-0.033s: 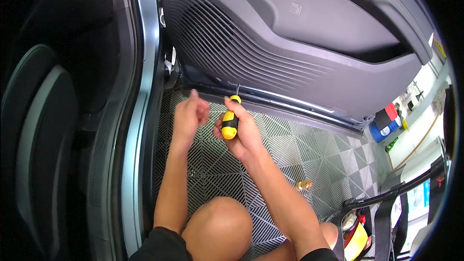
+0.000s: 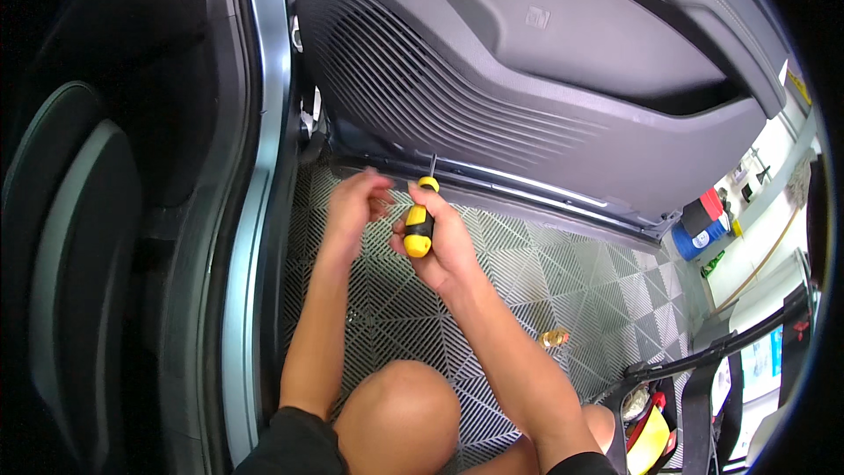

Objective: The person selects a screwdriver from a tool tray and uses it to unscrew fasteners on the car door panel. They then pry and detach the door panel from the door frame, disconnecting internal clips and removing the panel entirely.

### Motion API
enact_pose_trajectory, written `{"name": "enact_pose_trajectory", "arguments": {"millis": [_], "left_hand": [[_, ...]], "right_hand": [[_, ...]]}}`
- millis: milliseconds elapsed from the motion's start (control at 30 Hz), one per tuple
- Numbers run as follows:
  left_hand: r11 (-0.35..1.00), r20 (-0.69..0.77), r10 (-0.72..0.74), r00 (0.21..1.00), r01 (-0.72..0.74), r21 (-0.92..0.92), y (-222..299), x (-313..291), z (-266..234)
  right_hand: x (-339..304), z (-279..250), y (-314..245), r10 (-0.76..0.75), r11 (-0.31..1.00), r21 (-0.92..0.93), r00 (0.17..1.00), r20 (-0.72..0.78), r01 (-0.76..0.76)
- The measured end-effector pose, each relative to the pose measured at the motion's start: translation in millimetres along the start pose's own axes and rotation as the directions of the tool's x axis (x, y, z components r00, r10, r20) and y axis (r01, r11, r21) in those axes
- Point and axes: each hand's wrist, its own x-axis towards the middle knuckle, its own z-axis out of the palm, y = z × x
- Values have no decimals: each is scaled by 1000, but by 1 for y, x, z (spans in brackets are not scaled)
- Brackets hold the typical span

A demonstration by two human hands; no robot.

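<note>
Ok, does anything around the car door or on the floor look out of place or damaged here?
Nothing looks damaged. The right hand holds a yellow and black screwdriver at the bottom edge of the open door panel, with the left hand beside it. The one stray thing is a small amber object lying loose on the grid floor tiles; what it is cannot be told.

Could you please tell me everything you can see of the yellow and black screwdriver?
The screwdriver has a stubby, rounded handle in yellow with black grip bands, plastic or rubber by its look, and a thin metal shaft that rises from its top toward the lower edge of the grey door panel. It stands nearly upright, butt end down. The right hand is wrapped around the handle. The left hand is close beside it, fingers curled; whether they touch it cannot be told.
</note>
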Motion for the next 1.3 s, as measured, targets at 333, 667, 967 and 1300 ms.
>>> {"name": "enact_pose_trajectory", "arguments": {"millis": [333, 667, 967, 1300], "left_hand": [[565, 625, 234, 745, 419, -711, -80, 118, 55], [743, 432, -244, 868, 454, -492, -31, 95, 78], [594, 495, -218, 841, 517, -617, -42, 93, 77], [605, 414, -206, 887, 448, -659, -36, 89, 86]], "right_hand": [[3, -5, -9, 14, 1000, 4, 1000, 7, -14], [22, -8, -6, -80, 996, 30, 989, -123, 84], [42, -17, -24, -37, 999, 20, 992, -118, 39], [59, -21, -18, -220, 975, -91, 941, -259, 203]]}}
